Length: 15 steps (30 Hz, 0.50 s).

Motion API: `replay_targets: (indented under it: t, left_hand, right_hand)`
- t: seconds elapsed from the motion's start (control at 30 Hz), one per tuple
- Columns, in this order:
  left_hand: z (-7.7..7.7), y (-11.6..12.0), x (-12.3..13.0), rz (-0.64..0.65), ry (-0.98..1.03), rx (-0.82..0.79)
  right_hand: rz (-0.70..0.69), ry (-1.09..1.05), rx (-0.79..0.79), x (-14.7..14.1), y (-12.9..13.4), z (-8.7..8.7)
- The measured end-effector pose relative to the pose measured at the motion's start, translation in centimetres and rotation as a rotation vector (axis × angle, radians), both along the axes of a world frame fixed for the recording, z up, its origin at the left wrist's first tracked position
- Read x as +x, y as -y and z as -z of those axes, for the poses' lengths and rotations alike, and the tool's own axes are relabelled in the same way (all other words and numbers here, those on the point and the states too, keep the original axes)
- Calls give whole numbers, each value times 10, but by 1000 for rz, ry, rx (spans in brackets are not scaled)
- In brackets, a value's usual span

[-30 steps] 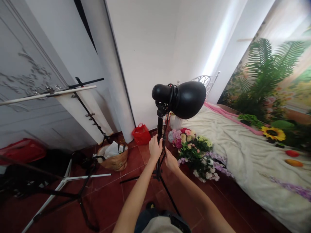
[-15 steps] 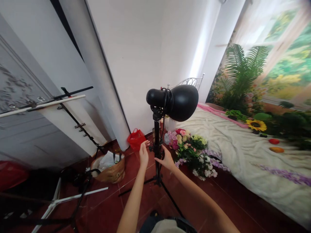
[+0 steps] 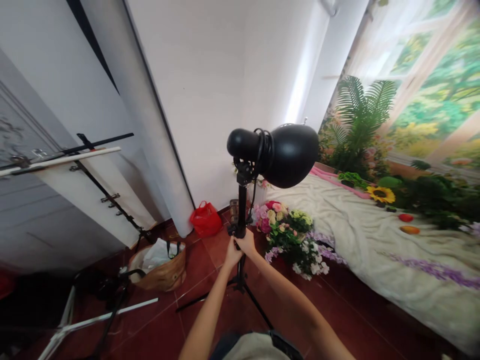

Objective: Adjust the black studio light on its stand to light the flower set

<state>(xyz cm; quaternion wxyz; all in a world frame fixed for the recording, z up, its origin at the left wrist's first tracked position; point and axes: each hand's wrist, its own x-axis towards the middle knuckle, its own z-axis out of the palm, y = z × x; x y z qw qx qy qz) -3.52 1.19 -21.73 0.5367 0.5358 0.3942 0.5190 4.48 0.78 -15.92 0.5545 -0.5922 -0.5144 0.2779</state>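
A black lamp head [image 3: 290, 156] with its cord wound around the neck sits on top of a black stand [image 3: 242, 205] on tripod legs. My left hand [image 3: 233, 251] is closed around the stand's pole, just below a clamp knob. My right hand [image 3: 246, 242] grips the same pole from the right, touching my left hand. The fingers of both hands are partly hidden behind the pole and each other.
Beside the stand are artificial flowers [image 3: 287, 225] and a bed with a cream blanket [image 3: 337, 215]. Left of it are a red bag [image 3: 206, 220], a woven basket [image 3: 165, 272], a white-legged stand [image 3: 108, 316] and a rack with bars [image 3: 108, 195].
My left hand has gone from open beside the pole to closed on it. My right hand has closed on the pole too. The lamp head looks slightly larger and further right.
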Motion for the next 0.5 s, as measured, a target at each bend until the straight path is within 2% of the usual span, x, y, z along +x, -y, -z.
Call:
replay_targets:
  t: [0.07, 0.13, 0.3, 0.37, 0.43, 0.5]
  left_hand:
    - [-4, -7, 4, 2, -26, 76]
    - [-7, -13, 9, -10, -78, 116]
    - [-15, -16, 27, -139, -166, 45]
    - [-19, -16, 32, -179, -172, 28]
    - [-23, -16, 36, -215, -182, 40]
    - [-26, -16, 38, -252, -200, 57]
  right_hand:
    - [-4, -36, 44, -1, -4, -20]
    - [-25, -49, 90, 1, -10, -48]
    - [-112, -62, 217, 9, -24, -132]
    - [-163, -85, 245, 12, -26, -158]
    - [-233, -97, 241, 14, -25, -176]
    - [-314, -90, 218, 17, -23, -186]
